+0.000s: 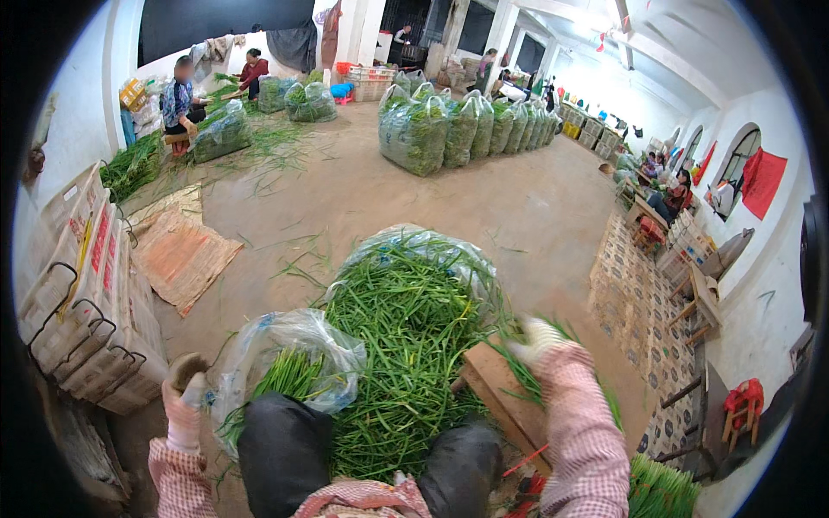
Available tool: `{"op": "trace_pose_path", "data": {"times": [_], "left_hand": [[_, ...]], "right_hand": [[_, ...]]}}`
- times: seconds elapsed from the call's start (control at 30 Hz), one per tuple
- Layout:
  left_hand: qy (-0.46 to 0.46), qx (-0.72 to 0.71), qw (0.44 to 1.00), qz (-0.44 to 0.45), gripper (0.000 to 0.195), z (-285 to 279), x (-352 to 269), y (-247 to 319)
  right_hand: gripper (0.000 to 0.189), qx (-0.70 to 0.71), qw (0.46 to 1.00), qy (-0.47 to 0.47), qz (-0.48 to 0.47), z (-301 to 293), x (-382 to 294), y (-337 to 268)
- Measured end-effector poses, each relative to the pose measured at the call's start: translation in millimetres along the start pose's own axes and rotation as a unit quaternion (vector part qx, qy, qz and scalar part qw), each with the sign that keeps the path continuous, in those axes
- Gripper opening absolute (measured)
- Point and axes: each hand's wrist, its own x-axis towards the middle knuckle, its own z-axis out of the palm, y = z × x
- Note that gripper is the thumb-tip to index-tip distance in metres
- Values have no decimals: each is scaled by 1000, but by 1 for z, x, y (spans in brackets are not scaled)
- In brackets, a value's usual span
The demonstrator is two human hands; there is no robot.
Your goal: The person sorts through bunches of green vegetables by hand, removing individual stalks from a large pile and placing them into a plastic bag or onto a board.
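My left hand [184,405], in a work glove with bare-looking or dirty fingertips, is raised beside a clear plastic bag [346,356] that holds a bundle of green stalks [291,372]. Whether it holds anything is unclear. My right hand [541,340], gloved and blurred by motion, has long green leaves [521,375] at it, over a small wooden bench [505,395]. Between my knees lies a large heap of loose green leafy stalks [408,324], spilling from another clear plastic bag [479,259]. More cut stalks [660,485] stand at the lower right.
Stacked plastic crates [116,324] stand at the left near a woven sack [184,252]. Filled clear bags [414,133] line the floor ahead. A person [180,97] sits among greens at the upper left; others work farther off. Wooden benches [703,294] stand at the right.
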Motion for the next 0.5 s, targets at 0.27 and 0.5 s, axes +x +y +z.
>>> {"op": "trace_pose_path", "data": {"times": [0.27, 0.5], "left_hand": [[94, -29, 987, -127, 29, 5, -30, -140], [-48, 83, 963, -253, 36, 44, 9, -267]], "right_hand": [[48, -129, 871, -440, -176, 305, 129, -171], [53, -228, 838, -440, -228, 417, 151, -234]]}}
